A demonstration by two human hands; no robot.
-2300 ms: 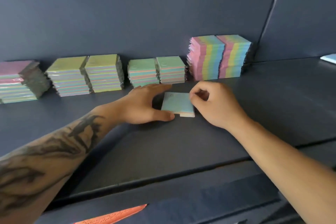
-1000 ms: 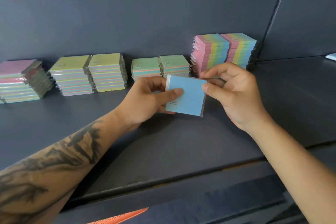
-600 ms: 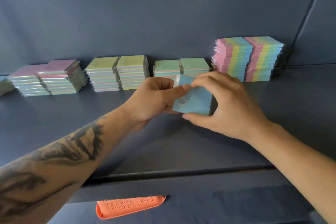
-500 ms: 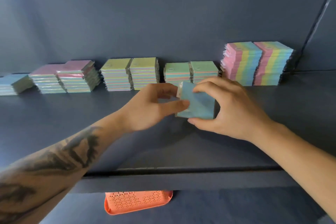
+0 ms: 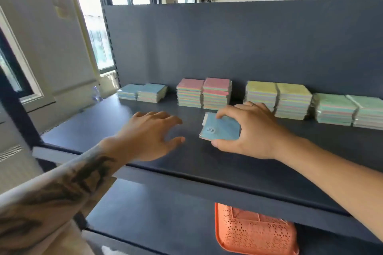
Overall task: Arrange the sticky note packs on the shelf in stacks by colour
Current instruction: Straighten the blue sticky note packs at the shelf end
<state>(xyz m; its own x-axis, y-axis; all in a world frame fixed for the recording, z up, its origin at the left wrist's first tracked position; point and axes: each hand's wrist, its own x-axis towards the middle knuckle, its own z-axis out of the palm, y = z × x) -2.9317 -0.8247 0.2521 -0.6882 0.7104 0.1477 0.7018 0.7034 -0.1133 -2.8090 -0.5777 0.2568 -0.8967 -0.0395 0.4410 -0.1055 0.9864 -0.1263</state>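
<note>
Sticky note packs stand in paired stacks along the back of the dark shelf (image 5: pixel 87 122), against its upright back panel (image 5: pixel 248 47). Going from nine o'clock toward three: two low blue stacks (image 5: pixel 143 92) sit at about ten o'clock of the picture's middle, then two taller pink-topped stacks (image 5: pixel 204 93) near twelve o'clock, two yellow-topped stacks (image 5: pixel 278 98) at about two o'clock, and two green-topped stacks (image 5: pixel 348 108) at three o'clock, the last one cut by the frame edge. In front of them, the left hand (image 5: pixel 148 136) hovers over the shelf with its fingers spread and loosely bent, holding nothing; its forearm carries a dark tattoo. Just to that hand's three o'clock, apart from it, is a single blue pack (image 5: pixel 220 128), tilted with a small round label on its face; whether its lower edge touches the shelf cannot be told. The right hand (image 5: pixel 248 130) grips this pack, fingers curled over its top edge and thumb under its lower edge. Below the shelf, at about five o'clock, an orange perforated tray (image 5: pixel 252 232) lies on a lower shelf (image 5: pixel 155 213).
</note>
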